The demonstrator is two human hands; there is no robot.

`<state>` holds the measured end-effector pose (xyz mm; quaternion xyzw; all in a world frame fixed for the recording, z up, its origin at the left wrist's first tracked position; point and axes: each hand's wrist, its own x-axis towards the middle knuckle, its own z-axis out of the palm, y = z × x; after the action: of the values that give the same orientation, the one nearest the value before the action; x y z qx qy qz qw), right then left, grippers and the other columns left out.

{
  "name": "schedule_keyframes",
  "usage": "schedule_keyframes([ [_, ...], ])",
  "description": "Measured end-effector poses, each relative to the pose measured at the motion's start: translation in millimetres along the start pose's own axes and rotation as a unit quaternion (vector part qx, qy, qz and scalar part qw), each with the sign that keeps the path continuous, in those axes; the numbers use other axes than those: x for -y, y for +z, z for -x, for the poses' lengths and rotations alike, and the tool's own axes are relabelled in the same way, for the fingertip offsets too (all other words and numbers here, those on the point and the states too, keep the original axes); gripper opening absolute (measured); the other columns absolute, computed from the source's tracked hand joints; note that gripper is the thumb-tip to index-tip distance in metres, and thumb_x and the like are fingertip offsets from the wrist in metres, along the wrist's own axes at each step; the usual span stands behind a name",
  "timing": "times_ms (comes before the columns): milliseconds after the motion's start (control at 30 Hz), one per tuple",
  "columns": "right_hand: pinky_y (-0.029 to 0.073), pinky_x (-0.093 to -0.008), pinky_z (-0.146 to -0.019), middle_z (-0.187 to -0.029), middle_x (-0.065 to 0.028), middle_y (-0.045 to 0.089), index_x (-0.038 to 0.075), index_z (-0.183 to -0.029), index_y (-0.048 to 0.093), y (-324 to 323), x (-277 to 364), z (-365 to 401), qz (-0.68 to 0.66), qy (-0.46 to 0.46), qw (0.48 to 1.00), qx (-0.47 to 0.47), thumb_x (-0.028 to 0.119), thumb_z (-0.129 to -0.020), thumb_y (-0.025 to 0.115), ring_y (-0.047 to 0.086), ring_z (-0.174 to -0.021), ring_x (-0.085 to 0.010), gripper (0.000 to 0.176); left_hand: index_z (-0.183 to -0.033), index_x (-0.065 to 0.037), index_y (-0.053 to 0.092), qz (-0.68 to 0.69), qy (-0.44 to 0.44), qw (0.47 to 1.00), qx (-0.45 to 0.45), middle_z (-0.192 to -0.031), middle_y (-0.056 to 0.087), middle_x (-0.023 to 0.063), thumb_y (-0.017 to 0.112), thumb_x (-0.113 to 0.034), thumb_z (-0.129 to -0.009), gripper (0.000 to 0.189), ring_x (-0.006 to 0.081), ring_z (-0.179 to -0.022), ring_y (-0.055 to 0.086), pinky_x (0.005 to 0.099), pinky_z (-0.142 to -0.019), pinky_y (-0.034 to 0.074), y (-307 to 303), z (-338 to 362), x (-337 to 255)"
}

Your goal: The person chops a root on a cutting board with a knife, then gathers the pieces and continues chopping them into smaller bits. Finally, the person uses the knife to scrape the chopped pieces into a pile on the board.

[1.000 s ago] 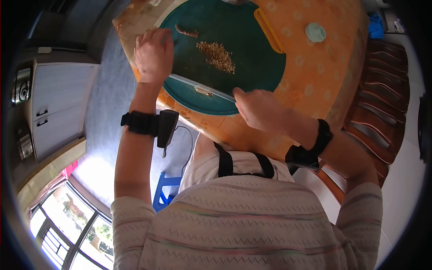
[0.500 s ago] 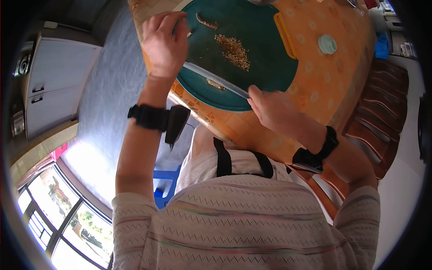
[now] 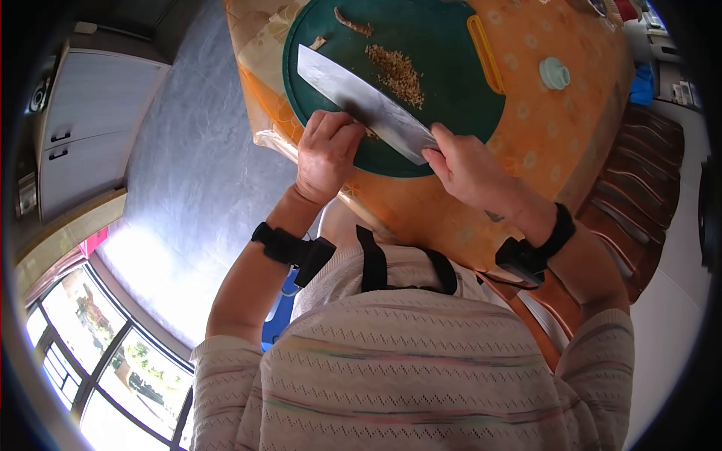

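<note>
My right hand [image 3: 466, 167] is wrapped round the handle of a wide-bladed knife [image 3: 361, 101], whose blade slants to the upper left over the green cutting board [image 3: 459, 83]. My left hand [image 3: 325, 150] is at the board's near left edge, just below the blade, its fingers bent together round something I cannot make out. A few brown bits lie under the blade by my left fingertips. Farther back on the board are a pile of chopped brown bits [image 3: 397, 74], a long brown piece [image 3: 352, 24] and a small pale piece [image 3: 318, 43].
The board's yellow handle [image 3: 486, 54] is at its right side. A pale green lid-like object [image 3: 554, 74] stands on the orange patterned tablecloth [image 3: 526, 128]. A brown slatted wooden chair [image 3: 632, 188] is at the right, and a blue stool [image 3: 278, 319] is below the table.
My left hand has come down from the board's upper left to its near edge, fingers now closed. The knife has turned, showing its broad side.
</note>
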<state>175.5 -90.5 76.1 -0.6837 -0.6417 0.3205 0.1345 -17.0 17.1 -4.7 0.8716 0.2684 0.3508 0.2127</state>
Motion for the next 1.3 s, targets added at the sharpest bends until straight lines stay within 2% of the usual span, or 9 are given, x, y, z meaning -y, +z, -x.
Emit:
schedule_keyframes([
  [100, 0.046, -0.0499, -0.054, -0.062, -0.0204, 0.058, 0.001, -0.090, 0.042, -3, 3, 0, 0.010, 0.001, 1.000, 0.006, 0.014, -0.092, 0.048, 0.059, -0.060, -0.0417, 0.015, -0.083, -0.006, 0.068, 0.011, -0.001, 1.000, -0.009, -0.086, 0.060, 0.0054, 0.071, 0.003, -0.064, 0.020, 0.0248, -0.080, 0.057, 0.0336, -0.071, 0.049, 2, 1, 0],
  [200, 0.047, -0.0493, -0.053, -0.061, -0.0198, 0.058, 0.000, -0.090, 0.041, -6, 14, 1, 0.035, 0.024, 0.998, 0.052, 0.013, -0.092, 0.047, 0.059, -0.059, -0.0408, 0.014, -0.083, -0.005, 0.067, 0.020, -0.003, 1.000, -0.012, -0.086, 0.060, 0.0061, 0.070, 0.004, -0.065, 0.021, 0.0256, -0.080, 0.057, 0.0339, -0.071, 0.048, 3, 3, 0],
  [400, 0.049, -0.0459, -0.051, -0.062, -0.0180, 0.061, 0.000, -0.091, 0.042, 9, 25, 6, 0.088, 0.063, 0.990, 0.095, 0.010, -0.085, 0.050, 0.062, -0.058, -0.0368, 0.013, -0.082, -0.004, 0.065, 0.029, 0.001, 0.999, -0.021, -0.087, 0.058, 0.0072, 0.066, 0.006, -0.061, 0.024, 0.0266, -0.080, 0.056, 0.0339, -0.070, 0.048, 3, 2, 0],
  [600, 0.051, -0.0425, -0.050, -0.064, -0.0165, 0.062, 0.000, -0.088, 0.043, -2, 42, 4, 0.077, 0.064, 0.991, 0.090, 0.010, -0.082, 0.054, 0.065, -0.060, -0.0350, 0.016, -0.081, -0.003, 0.066, 0.032, 0.000, 0.999, -0.021, -0.086, 0.059, 0.0075, 0.067, 0.008, -0.058, 0.026, 0.0278, -0.078, 0.056, 0.0336, -0.069, 0.047, 4, 1, -5],
  [667, 0.052, -0.0408, -0.051, -0.062, -0.0159, 0.062, 0.000, -0.086, 0.044, -6, 44, 5, 0.071, 0.032, 0.992, 0.100, 0.010, -0.081, 0.055, 0.066, -0.061, -0.0335, 0.016, -0.082, -0.004, 0.066, 0.003, -0.011, 1.000, -0.015, -0.087, 0.060, 0.0074, 0.067, 0.008, -0.058, 0.027, 0.0277, -0.078, 0.056, 0.0335, -0.070, 0.047, 2, 0, -9],
  [767, 0.053, -0.0391, -0.052, -0.061, -0.0158, 0.062, 0.000, -0.083, 0.044, 9, 37, 6, 0.096, 0.018, 0.994, 0.047, 0.009, -0.081, 0.056, 0.066, -0.061, -0.0315, 0.015, -0.084, -0.004, 0.067, 0.002, -0.009, 1.000, -0.005, -0.088, 0.061, 0.0071, 0.067, 0.008, -0.060, 0.028, 0.0280, -0.078, 0.056, 0.0342, -0.070, 0.048, 3, 0, -10],
  [867, 0.053, -0.0394, -0.054, -0.061, -0.0155, 0.062, 0.000, -0.084, 0.045, 12, 36, 3, 0.045, 0.025, 0.998, 0.032, 0.009, -0.081, 0.055, 0.066, -0.061, -0.0311, 0.014, -0.086, -0.005, 0.068, -0.003, -0.010, 1.000, 0.003, -0.087, 0.061, 0.0065, 0.067, 0.007, -0.062, 0.027, 0.0284, -0.079, 0.056, 0.0345, -0.072, 0.048, 3, 4, -10],
  [1100, 0.052, -0.0421, -0.056, -0.065, -0.0170, 0.063, -0.002, -0.090, 0.047, 10, 24, -3, 0.050, 0.007, 0.999, 0.006, 0.006, -0.081, 0.053, 0.066, -0.065, -0.0337, 0.013, -0.083, -0.006, 0.069, -0.004, -0.017, 1.000, -0.019, -0.087, 0.063, 0.0063, 0.069, 0.005, -0.067, 0.019, 0.0268, -0.080, 0.058, 0.0343, -0.071, 0.049, 2, 3, -10],
  [1300, 0.051, -0.0462, -0.060, -0.069, -0.0211, 0.063, -0.002, -0.090, 0.046, 1, 20, 3, 0.016, 0.044, 0.998, 0.052, 0.000, -0.078, 0.052, 0.065, -0.069, -0.0379, 0.013, -0.083, -0.005, 0.068, -0.005, -0.028, 0.999, -0.032, -0.087, 0.063, 0.0060, 0.070, 0.006, -0.067, 0.019, 0.0250, -0.080, 0.060, 0.0328, -0.070, 0.049, 2, 3, -10],
])
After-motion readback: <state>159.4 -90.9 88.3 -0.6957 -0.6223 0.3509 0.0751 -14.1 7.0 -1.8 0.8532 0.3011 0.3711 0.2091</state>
